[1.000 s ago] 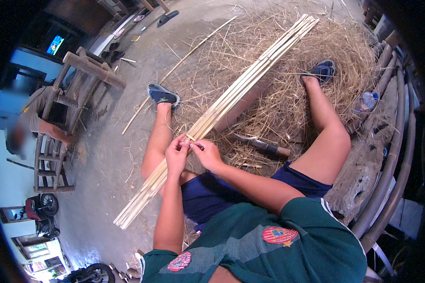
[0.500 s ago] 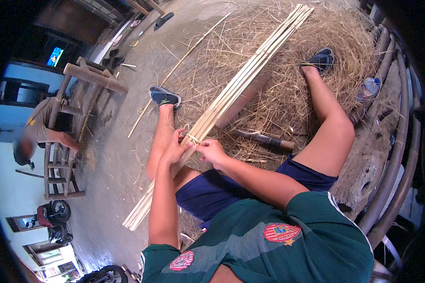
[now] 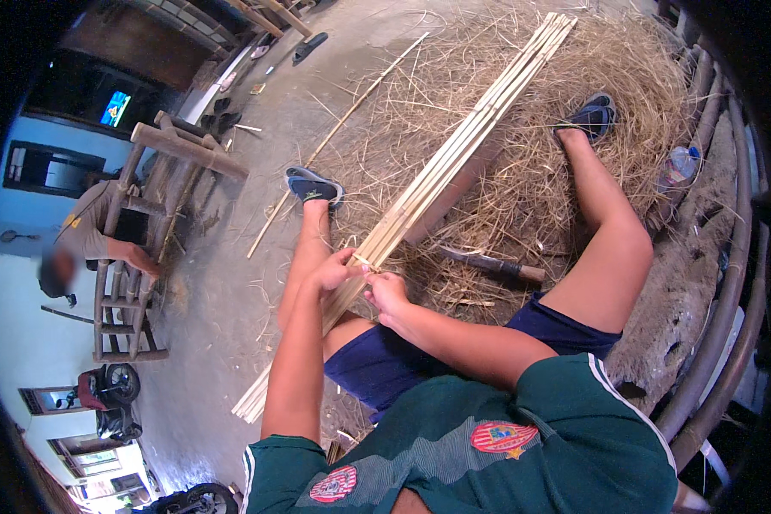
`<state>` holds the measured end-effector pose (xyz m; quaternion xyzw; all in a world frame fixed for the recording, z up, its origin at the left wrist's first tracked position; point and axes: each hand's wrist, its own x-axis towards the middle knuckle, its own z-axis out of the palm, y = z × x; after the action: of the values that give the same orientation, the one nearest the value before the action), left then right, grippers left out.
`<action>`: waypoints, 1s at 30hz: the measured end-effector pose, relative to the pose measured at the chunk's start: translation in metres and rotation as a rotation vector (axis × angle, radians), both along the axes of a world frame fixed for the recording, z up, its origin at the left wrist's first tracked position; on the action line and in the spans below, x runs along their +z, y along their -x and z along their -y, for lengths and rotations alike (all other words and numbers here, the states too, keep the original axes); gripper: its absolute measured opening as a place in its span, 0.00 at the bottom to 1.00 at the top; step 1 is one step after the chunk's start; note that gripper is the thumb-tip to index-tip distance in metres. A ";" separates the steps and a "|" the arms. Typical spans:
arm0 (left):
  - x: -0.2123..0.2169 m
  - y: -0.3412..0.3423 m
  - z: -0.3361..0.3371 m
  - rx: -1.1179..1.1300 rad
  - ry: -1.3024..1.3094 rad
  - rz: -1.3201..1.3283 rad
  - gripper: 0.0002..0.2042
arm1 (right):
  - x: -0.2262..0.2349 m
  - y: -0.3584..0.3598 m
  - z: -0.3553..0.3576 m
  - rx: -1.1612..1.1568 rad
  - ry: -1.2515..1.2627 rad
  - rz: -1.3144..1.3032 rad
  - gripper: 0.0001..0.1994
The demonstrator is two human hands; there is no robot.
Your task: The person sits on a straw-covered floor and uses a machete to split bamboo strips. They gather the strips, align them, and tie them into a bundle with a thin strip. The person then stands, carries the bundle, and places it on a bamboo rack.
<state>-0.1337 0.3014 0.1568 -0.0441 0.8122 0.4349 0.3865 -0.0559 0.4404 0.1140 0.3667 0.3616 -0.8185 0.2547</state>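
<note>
A long bundle of pale split bamboo strips (image 3: 454, 158) lies slantwise across my lap, its far end over the shavings. A thin bamboo tie (image 3: 365, 262) goes round it between my hands. My left hand (image 3: 339, 271) is closed over the bundle's left side, with its thumb at the tie. My right hand (image 3: 387, 293) is closed by the right edge, its fingertips pinched on the tie; the strip's end is hidden in them. Just beyond my right forearm, a big knife (image 3: 493, 265) with a wooden handle rests on the shavings.
Bamboo shavings (image 3: 625, 51) spread over the floor between and beyond my feet. A brown pole (image 3: 454, 193) lies beneath the bundle. A single thin bamboo rod (image 3: 338, 141) lies left of it. Another person (image 3: 94, 227) bends at a bamboo frame (image 3: 176, 150) on the left.
The tie's loose loop that stood up by my left fingers no longer shows. My right fingers have drawn in tighter at the bundle's edge. The whole view has shifted slightly.
</note>
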 end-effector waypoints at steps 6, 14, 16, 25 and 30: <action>-0.014 -0.016 -0.003 0.052 0.031 -0.255 0.26 | 0.003 0.007 0.012 -0.157 0.046 0.060 0.08; -0.035 -0.030 -0.002 0.104 0.159 -0.523 0.25 | 0.004 0.024 0.036 -0.416 0.156 0.130 0.04; -0.031 -0.027 -0.001 0.130 -0.016 -0.406 0.25 | -0.002 0.016 0.036 -0.210 -0.188 -0.117 0.05; 0.012 -0.016 -0.006 0.088 -0.157 -0.043 0.26 | -0.043 -0.005 -0.035 0.174 -0.853 -1.110 0.21; 0.005 -0.015 -0.008 0.152 -0.060 -0.072 0.28 | -0.042 -0.001 -0.028 0.173 -0.871 -1.115 0.21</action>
<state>-0.1182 0.3091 0.1614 -0.0783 0.8064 0.4885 0.3241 -0.0549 0.4686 0.0722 -0.0683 0.7601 -0.6420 -0.0739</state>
